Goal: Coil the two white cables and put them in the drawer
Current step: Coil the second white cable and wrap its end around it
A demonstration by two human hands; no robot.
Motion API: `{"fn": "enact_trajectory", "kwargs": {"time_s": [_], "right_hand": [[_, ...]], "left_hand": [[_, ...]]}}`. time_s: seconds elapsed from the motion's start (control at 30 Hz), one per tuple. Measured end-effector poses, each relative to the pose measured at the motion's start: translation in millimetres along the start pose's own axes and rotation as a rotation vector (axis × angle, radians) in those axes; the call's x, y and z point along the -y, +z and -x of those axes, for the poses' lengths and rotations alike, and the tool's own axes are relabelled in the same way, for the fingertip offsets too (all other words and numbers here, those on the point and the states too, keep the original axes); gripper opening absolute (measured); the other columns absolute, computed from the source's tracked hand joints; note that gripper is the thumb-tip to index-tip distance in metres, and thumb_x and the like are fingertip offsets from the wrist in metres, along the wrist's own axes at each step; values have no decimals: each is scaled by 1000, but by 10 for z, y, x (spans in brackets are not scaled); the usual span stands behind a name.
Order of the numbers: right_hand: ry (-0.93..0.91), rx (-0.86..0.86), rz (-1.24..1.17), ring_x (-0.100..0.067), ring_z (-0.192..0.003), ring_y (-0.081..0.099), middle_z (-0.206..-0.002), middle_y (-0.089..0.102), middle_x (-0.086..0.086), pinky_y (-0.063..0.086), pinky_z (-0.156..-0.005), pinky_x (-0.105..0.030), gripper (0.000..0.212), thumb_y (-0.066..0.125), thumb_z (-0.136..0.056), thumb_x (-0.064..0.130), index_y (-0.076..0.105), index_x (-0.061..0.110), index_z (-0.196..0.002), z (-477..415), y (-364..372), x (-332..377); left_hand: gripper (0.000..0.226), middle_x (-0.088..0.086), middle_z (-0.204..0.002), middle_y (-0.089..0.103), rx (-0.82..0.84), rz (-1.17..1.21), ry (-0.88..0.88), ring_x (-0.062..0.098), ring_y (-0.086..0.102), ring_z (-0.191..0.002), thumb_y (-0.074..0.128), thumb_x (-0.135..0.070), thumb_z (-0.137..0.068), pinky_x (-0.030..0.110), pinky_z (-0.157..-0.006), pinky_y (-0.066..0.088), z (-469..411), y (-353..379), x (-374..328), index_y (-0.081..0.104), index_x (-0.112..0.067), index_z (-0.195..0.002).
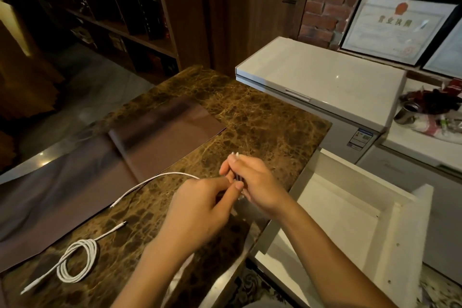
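One white cable [75, 261] lies coiled on the brown marble counter [262, 117] at the lower left, both plug ends sticking out. A second white cable [155, 180] runs loose across the counter from its free end near the brown mat up into my hands. My left hand [197, 210] pinches this cable where it meets my right hand [252, 182], which grips several gathered loops with one white plug end poking up above the fingers. Both hands hover over the counter's right edge. The white drawer [350, 210] stands pulled open just right of my hands and looks bare inside.
A brown mat [160, 132] covers the counter's left part. A white chest freezer [325, 82] stands beyond the drawer. Framed certificates [397, 30] lean against the brick wall at the back right. Clutter and a metal cup [407, 112] sit on a white surface at the far right. Dark shelves stand at the back left.
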State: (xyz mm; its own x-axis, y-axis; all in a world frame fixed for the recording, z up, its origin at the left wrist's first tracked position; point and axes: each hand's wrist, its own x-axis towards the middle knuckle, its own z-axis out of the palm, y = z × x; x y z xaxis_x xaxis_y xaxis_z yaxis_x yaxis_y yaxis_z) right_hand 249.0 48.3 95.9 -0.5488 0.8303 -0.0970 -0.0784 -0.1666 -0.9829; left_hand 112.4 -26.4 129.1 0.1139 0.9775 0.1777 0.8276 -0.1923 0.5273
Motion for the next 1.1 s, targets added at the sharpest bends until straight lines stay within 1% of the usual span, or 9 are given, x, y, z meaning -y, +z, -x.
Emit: {"fn": "enact_trajectory", "kwargs": {"time_s": [0.17, 0.3, 0.4, 0.5, 0.63, 0.8, 0.9, 1.0, 1.1], "right_hand": [[65, -18, 71, -12, -72, 59, -74, 64, 3, 45, -69, -33, 36, 41, -100, 42, 66, 25, -82, 85, 92, -150], [123, 5, 95, -17, -62, 54, -63, 62, -2, 43, -66, -35, 41, 37, -101, 38, 62, 10, -84, 181, 200, -197], [125, 1, 12, -15, -57, 51, -55, 57, 1, 41, -64, -31, 61, 28, -105, 52, 65, 14, -75, 243, 305, -179], [96, 14, -43, -11, -53, 47, -53, 52, 3, 37, -59, -27, 60, 30, -102, 56, 67, 14, -79, 270, 368, -199], [44, 19, -42, -11, -55, 42, -55, 47, 4, 35, -58, -27, 47, 36, -104, 47, 64, 18, -80, 322, 340, -136], [11, 58, -147, -11, -55, 40, -57, 44, 6, 32, -58, -32, 36, 41, -106, 35, 61, 17, -82, 390, 244, -27], [12, 71, -263, -11, -53, 37, -55, 40, 4, 31, -56, -31, 35, 43, -105, 34, 58, 15, -80, 387, 223, 51], [47, 66, -389, -11, -51, 33, -54, 37, 4, 28, -54, -29, 34, 45, -104, 33, 53, 12, -80, 374, 244, 99], [91, 85, -533, -10, -49, 33, -55, 36, 3, 29, -52, -26, 33, 44, -107, 31, 54, 11, -82, 357, 249, 120]], "left_hand": [[51, -8, -51, 63, -56, 20, -5, 8, 60, -51, 44, -58, -97, 21, -49, 44, -169, -177, 33, 73, -27, -69], [57, 1, -50, 58, -118, 2, 22, 14, 55, -50, 51, -58, -94, 25, -50, 41, -403, -209, 155, 61, -21, -52], [60, 2, -48, 52, -111, 34, 62, 18, 49, -49, 53, -56, -94, 18, -48, 33, -558, -178, 243, 51, -21, -46], [63, 0, -45, 41, -101, 98, 74, 15, 38, -44, 55, -52, -96, 18, -48, 29, -660, -119, 313, 42, -17, -45], [64, -1, -44, 28, -115, 326, 12, 10, 26, -44, 58, -44, -97, 23, -47, 27, -689, 40, 354, 33, -15, -45], [63, -1, -42, 31, -144, 643, -119, 12, 27, -42, 51, -45, -99, 27, -45, 25, -533, 298, 295, 33, -21, -44], [63, -5, -40, 39, -202, 758, -165, 7, 35, -40, 47, -36, -103, 20, -43, 30, -413, 435, 224, 38, -20, -43], [58, -8, -42, 42, -247, 760, -188, 3, 40, -40, 44, -23, -106, 12, -43, 32, -316, 541, 167, 39, -7, -50], [51, -13, -42, 47, -235, 743, -223, -1, 45, -40, 45, -2, -104, 9, -42, 33, -262, 600, 169, 41, -14, -54]]}}
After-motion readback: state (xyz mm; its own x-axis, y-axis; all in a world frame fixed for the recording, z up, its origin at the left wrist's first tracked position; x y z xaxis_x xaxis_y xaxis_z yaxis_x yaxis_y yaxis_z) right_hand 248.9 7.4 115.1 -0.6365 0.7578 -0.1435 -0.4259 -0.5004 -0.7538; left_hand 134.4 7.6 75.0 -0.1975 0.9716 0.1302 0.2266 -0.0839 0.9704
